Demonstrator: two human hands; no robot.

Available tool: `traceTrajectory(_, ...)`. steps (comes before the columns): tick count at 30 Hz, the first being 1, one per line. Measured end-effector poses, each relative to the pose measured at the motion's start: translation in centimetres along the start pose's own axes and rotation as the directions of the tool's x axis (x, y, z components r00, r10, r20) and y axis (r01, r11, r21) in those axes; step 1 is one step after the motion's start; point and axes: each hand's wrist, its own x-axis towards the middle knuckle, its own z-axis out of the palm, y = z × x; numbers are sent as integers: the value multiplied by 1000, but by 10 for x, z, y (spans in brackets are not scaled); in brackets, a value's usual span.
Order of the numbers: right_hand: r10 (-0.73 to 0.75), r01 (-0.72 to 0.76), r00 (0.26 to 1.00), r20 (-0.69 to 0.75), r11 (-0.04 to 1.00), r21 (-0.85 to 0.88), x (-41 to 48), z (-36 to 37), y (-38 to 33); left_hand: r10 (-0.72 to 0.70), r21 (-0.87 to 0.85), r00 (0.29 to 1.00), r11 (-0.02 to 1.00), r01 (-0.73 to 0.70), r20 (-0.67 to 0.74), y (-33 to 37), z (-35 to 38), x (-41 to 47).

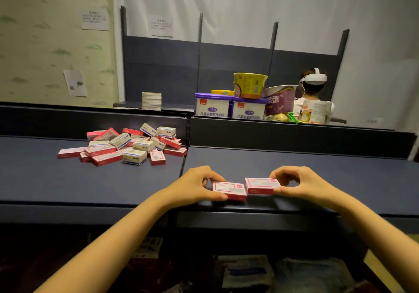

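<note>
Two small red-and-white boxes lie side by side near the front edge of the dark blue shelf (317, 179). My left hand (195, 185) pinches the left box (229, 189) by its left end, thumb in front and fingers behind. My right hand (294, 183) pinches the right box (260, 185) by its right end. The two boxes almost touch in the middle. A loose pile of similar red boxes and cream-and-blue boxes (129, 145) lies further back on the left shelf section.
A dark back panel (294, 134) rises behind the shelf. Beyond it stand milk-powder tubs (213, 107), a yellow noodle cup (249, 85), a purple bowl and a can. A stack of white tape rolls (151, 101) sits further left. A person wearing a white headset (314, 84) sits behind.
</note>
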Motion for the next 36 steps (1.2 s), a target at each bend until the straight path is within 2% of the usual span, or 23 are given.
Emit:
traceTrajectory(5,-11,11,1000,17,1000,-16,-10,2,15,-40,64,996,997,35,76,3,10,-1)
traceTrajectory(14,14,-14,999,29,1000,-18,-17,6,24,-51,115,994,993,40,95,0,11,0)
traceTrajectory(26,15,-1,990,140,995,-102,-16,8,13,-30,167,994,986,12,106,3,12,-2)
traceTrajectory(28,37,-11,985,168,988,-152,-14,2,10,-51,159,994,987,35,92,3,11,-4)
traceTrajectory(30,41,-25,990,134,993,-116,-9,-4,3,-74,119,996,991,67,56,2,4,-6)
traceTrajectory(33,-21,23,997,70,999,-32,10,-10,-9,-93,116,995,989,95,-21,-8,-21,-16)
traceTrajectory(36,-86,87,992,91,996,-6,36,-6,-31,-127,120,982,982,144,-136,-24,-55,-31)
